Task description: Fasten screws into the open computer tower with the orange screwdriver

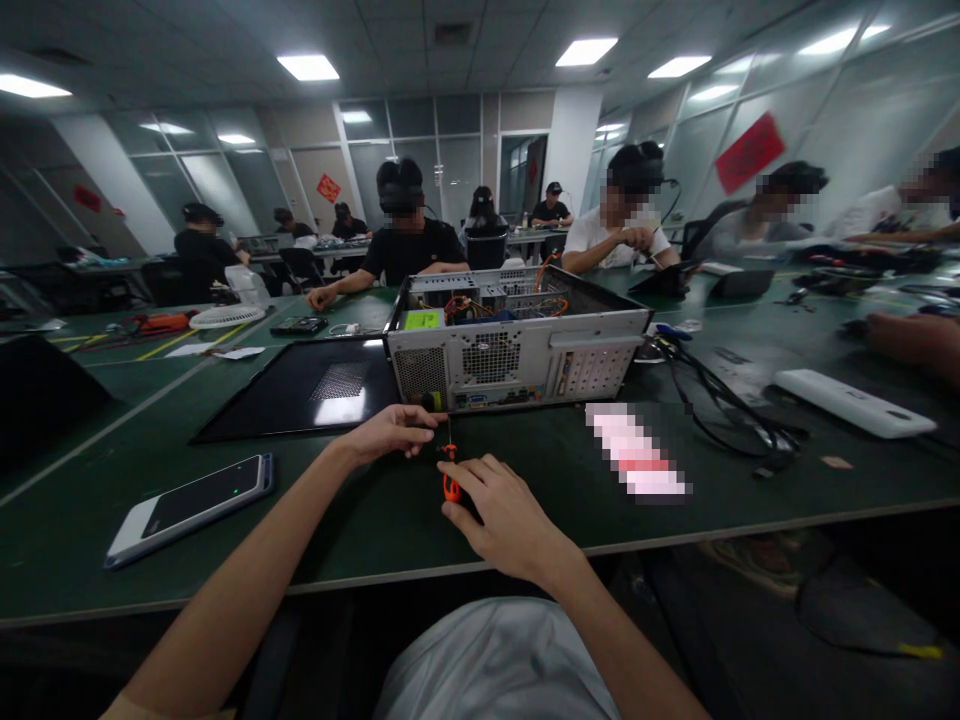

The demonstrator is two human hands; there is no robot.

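The open grey desktop computer case [517, 345] is bare sheet metal — dull, perforated with vent holes across its back. Beside it lies a flat black side panel [307, 388], smooth and glossy enough to mirror the ceiling lights. The dark green table top [225, 560] looks matt. The white-edged smartphone [191, 505] has a shiny glass face, and the small orange-handled screwdriver [451, 478] a glossy plastic grip — its thin shaft looks metal
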